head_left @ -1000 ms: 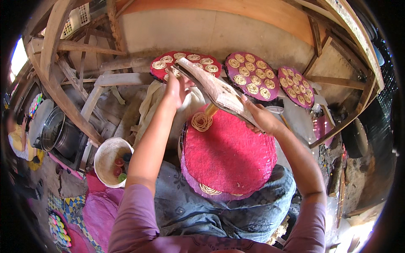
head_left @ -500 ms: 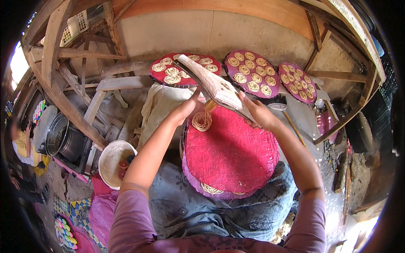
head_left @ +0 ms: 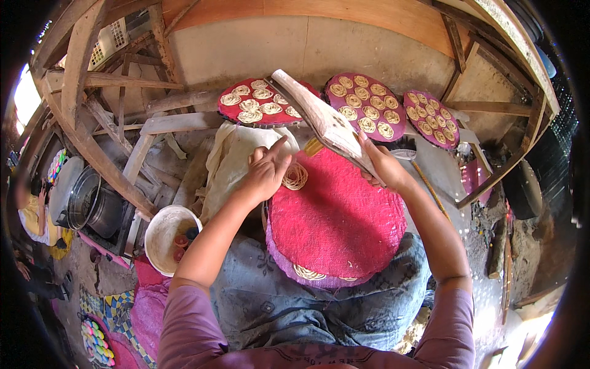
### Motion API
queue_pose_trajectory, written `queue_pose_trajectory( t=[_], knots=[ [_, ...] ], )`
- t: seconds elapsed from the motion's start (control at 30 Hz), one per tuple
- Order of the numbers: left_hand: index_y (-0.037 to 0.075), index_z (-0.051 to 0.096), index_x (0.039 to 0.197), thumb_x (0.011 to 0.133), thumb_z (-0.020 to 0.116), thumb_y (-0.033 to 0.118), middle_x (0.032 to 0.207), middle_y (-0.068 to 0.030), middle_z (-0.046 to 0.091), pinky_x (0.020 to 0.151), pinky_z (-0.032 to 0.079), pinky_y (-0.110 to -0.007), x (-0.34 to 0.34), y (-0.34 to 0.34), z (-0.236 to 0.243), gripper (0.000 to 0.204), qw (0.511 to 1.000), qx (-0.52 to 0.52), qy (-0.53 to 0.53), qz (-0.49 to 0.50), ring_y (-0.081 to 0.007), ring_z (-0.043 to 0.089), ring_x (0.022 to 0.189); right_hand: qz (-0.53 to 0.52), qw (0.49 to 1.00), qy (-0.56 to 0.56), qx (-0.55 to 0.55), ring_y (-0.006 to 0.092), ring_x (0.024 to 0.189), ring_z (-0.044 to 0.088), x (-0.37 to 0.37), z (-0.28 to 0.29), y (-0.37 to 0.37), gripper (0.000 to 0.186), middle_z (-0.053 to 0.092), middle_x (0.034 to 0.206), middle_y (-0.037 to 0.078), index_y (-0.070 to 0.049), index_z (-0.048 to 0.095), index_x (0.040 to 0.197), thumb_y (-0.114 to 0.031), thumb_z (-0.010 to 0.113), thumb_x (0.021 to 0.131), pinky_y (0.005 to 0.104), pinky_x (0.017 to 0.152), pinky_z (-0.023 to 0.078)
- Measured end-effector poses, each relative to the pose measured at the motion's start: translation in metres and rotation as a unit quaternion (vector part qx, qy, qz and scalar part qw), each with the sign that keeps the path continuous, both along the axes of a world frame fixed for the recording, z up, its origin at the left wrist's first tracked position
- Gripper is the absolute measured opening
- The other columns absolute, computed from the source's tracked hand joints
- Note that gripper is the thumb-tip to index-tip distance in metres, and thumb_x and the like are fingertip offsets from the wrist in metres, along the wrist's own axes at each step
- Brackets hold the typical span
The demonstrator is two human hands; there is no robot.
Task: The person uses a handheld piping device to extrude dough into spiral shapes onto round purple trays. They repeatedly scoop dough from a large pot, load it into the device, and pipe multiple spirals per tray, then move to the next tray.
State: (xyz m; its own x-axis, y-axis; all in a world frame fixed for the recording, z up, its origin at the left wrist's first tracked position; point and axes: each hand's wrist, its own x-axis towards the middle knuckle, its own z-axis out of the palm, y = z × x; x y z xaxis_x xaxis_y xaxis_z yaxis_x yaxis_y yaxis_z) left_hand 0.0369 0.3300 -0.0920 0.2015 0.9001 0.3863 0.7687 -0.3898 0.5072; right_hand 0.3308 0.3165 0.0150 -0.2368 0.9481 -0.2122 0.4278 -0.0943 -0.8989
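A pale, flour-dusted wooden press [head_left: 321,122] with a long narrow end slants above my lap. My right hand [head_left: 382,163] is wrapped round its lower right end. My left hand [head_left: 267,172] is off the press, fingers spread, beside a coiled nest of dough strands [head_left: 295,176]. That nest lies at the upper left of a round tray covered in red cloth [head_left: 344,215], which rests on my lap. A yellowish piece [head_left: 313,146] shows under the press. Another dough nest [head_left: 309,272] peeks out below the cloth at the near edge.
Behind stand three round trays with many dough nests: one red [head_left: 270,92], two purple [head_left: 364,106] [head_left: 431,120]. A white bucket [head_left: 166,237] sits left, near a dark pot [head_left: 104,212]. Wooden beams [head_left: 92,141] frame the left side. Another person [head_left: 34,215] is at far left.
My left hand has let go of the press and drawn back left and down, fingers spreading. The press has shifted slightly to the right, still in my right hand.
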Motion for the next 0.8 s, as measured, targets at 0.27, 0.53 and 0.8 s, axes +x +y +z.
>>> queue_pose_trajectory(
  t=[0.27,0.53,0.8],
  knots=[
    [0.006,0.067,0.094,0.083,0.071,0.035,0.142,-0.0070,0.045,0.103,0.033,-0.043,-0.017,-0.082,0.065,0.031,0.979,0.172,0.093,0.050,-0.0326,0.043,0.120,0.010,0.999,0.006,0.040,0.0128,0.062,0.055,0.012,0.033,-0.071,0.080,0.056,0.073,0.005,0.001,0.063,0.101,-0.073,0.037,0.090,0.0282,0.052,0.044],
    [0.008,0.046,0.138,0.093,0.057,0.021,0.134,-0.0108,0.053,0.107,0.038,-0.036,0.031,-0.196,0.068,0.048,0.789,-0.262,-0.039,-0.554,-0.0234,0.050,0.125,0.272,0.946,-0.092,0.150,0.0311,0.069,0.068,-0.013,0.015,-0.224,0.058,0.066,0.075,0.017,-0.003,0.061,0.111,-0.055,0.062,0.087,0.0413,0.059,0.052],
    [0.004,0.048,0.123,0.092,0.047,0.029,0.115,-0.0136,0.052,0.092,0.043,-0.038,0.113,-0.273,0.021,0.039,0.857,0.082,0.349,-0.371,-0.0259,0.053,0.098,0.227,0.918,-0.107,0.305,0.0337,0.056,0.059,0.049,-0.035,-0.255,0.051,0.060,0.063,0.015,0.000,0.068,0.082,-0.036,0.037,0.100,0.0380,0.057,0.049]
  ],
)
